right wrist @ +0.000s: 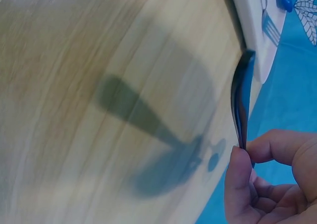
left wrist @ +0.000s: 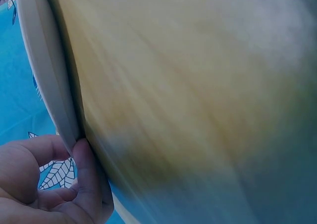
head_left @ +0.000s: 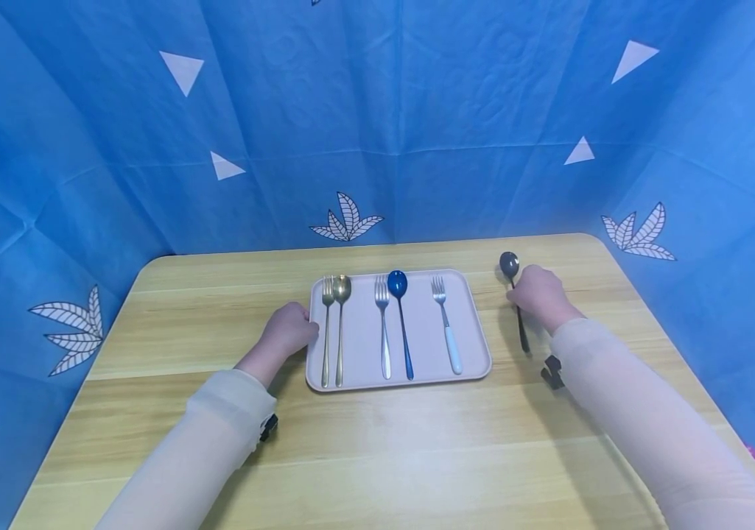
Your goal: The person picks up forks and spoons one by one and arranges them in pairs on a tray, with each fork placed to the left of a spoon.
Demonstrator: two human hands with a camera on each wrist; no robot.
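Observation:
At the right of the table, my right hand [head_left: 539, 293] pinches a dark spoon [head_left: 510, 263] by its handle. The right wrist view has the spoon [right wrist: 239, 102] raised off the wood between thumb and finger. Against the left edge of a pale pinkish tray [head_left: 426, 353], my left hand [head_left: 289, 327] grips the rim; thumb and fingers close round the tray [left wrist: 47, 60] in the left wrist view. On the tray lie a gold fork [head_left: 326, 331], a gold spoon [head_left: 342, 289], a silver fork [head_left: 382, 294], a blue spoon [head_left: 398, 284] and a fork with a light blue handle [head_left: 451, 350].
A light wooden table [head_left: 377, 449] carries the tray. Blue cloth [head_left: 377, 110] with white triangles and leaf prints hangs behind it and at both sides. My right arm casts a shadow on the wood.

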